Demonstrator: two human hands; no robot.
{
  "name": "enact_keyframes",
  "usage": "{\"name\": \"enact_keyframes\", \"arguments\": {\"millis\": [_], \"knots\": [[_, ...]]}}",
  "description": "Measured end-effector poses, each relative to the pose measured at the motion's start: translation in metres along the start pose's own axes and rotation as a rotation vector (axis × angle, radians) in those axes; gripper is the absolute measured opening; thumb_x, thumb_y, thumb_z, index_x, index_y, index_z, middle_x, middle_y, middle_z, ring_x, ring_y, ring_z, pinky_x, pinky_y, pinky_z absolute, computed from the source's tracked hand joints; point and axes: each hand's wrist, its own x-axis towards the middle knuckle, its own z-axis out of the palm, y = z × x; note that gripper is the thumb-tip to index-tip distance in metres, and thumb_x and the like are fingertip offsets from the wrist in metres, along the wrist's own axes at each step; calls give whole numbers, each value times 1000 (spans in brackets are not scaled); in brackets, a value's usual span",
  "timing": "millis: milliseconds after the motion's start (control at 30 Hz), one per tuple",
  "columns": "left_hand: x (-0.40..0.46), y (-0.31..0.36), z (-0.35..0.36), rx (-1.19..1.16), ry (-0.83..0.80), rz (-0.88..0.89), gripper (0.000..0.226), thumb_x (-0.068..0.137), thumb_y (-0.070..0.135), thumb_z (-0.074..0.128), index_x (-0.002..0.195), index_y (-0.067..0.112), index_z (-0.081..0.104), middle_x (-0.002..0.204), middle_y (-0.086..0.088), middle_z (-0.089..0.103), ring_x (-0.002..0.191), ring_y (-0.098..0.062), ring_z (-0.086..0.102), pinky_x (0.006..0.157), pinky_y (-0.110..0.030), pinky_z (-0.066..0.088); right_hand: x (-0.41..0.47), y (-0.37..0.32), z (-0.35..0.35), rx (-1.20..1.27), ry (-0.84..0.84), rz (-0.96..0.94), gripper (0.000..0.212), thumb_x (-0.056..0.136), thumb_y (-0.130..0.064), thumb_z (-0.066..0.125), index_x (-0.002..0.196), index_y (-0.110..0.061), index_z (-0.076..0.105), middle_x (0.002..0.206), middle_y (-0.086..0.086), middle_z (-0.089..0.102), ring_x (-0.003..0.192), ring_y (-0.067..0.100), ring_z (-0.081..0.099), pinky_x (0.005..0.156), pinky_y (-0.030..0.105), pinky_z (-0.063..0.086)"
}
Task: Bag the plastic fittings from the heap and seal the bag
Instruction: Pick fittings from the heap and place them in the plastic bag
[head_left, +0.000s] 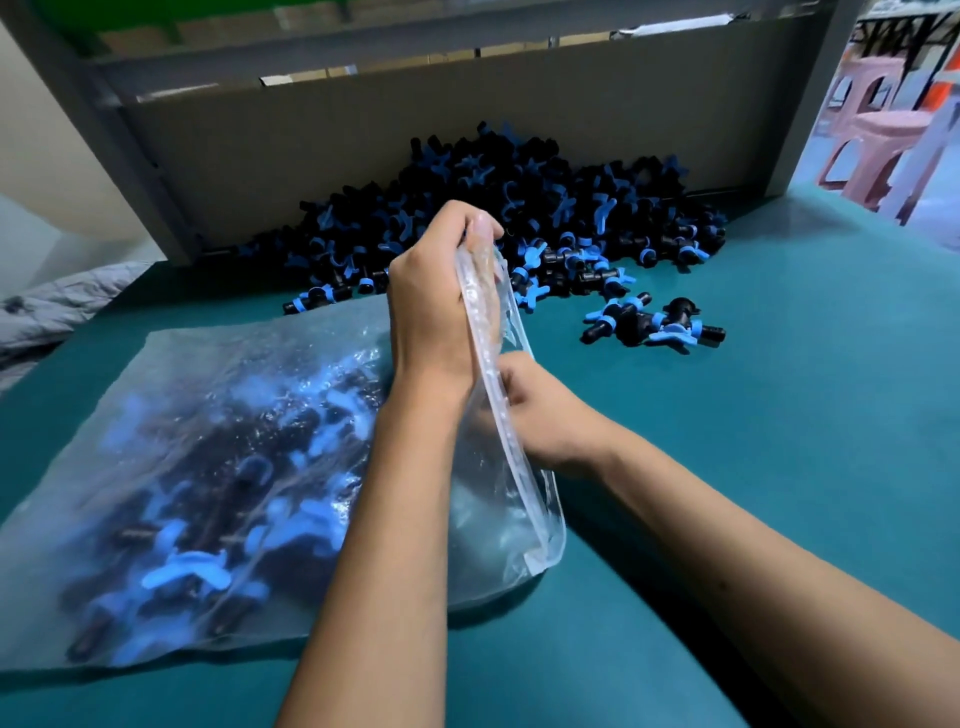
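Pinching bag (218, 457) mouth between left hand (431, 306), right hand (540, 410)

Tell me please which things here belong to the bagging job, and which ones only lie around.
Belong to the job:
clear bag, partly filled
heap of fittings
loose fittings
left hand and right hand, both pinching the bag's mouth

Only lying around:
pink stools
grey cloth
cardboard panel

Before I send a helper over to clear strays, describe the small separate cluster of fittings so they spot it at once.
On the green table, find the big heap against the cardboard wall. Right of the hands, nearer than the heap, lies the small cluster: a few black-and-blue fittings, alone on bare table, unlike the loose ones touching the heap's edge.
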Motion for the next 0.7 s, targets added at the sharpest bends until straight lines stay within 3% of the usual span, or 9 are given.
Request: {"name": "enact_keyframes", "arguments": {"millis": [67,133,267,367,433,467,533,633,700], "knots": [[-2,-4,2,16,-3,-3,21,103,20,54,87,12,65,69,-4,66,54,-10,52,52,-26,42,-1,2,-4,-59,-18,31,24,88,15,53,82,-1,69,73,-14,68,67,-3,61,66,15,50],[-5,-9,6,53,-51,-26,12,94,12,61,84,16,67,72,1,67,63,-13,59,59,-31,49,-1,3,-8,-121,-9,48,26,89,17,53,84,-2,70,77,-9,70,72,2,63,70,21,53],[-13,-17,13,195,-263,-107,18,77,16,61,87,28,70,80,10,70,73,-17,66,64,-33,55,4,14,-25,-255,205,73,21,84,14,55,70,2,65,69,18,67,68,13,59,63,40,51],[-14,-17,16,214,-386,-193,28,76,19,56,91,31,77,90,9,74,85,-15,69,82,-35,59,4,24,-46,-326,424,132,41,88,-1,62,52,-19,58,50,-5,52,51,11,47,56,33,39],[-13,-17,15,191,-387,-279,41,71,19,43,86,29,79,93,7,76,93,-19,70,89,-38,59,-1,29,-61,-525,596,111,30,84,-2,61,64,-21,72,60,-10,63,59,12,55,64,28,45],[-13,-19,15,181,-374,-316,40,71,21,40,80,29,78,90,10,76,91,-21,71,87,-39,60,-3,31,-68,-717,672,119,28,82,0,58,77,-20,77,73,-8,71,73,14,61,72,29,49],[-17,-24,18,203,-350,-361,37,75,31,41,70,22,76,76,14,75,80,-20,71,79,-35,60,-9,36,-83,-1027,788,203,31,82,-5,57,96,-23,78,97,-2,71,100,26,54,83,35,48],[-27,-33,27,233,-291,-412,39,83,43,56,65,10,68,61,2,68,56,-19,56,62,-33,51,-14,47,-97,-1253,775,355,37,83,-15,64,117,-29,67,118,5,57,116,33,36,88,41,36],[-31,-40,32,270,-223,-445,38,83,41,74,56,15,65,54,10,64,57,-14,61,61,-27,50,-16,52,-98,-1285,718,393,36,87,-20,64,120,-34,65,120,4,57,119,32,34,88,42,27]]}}
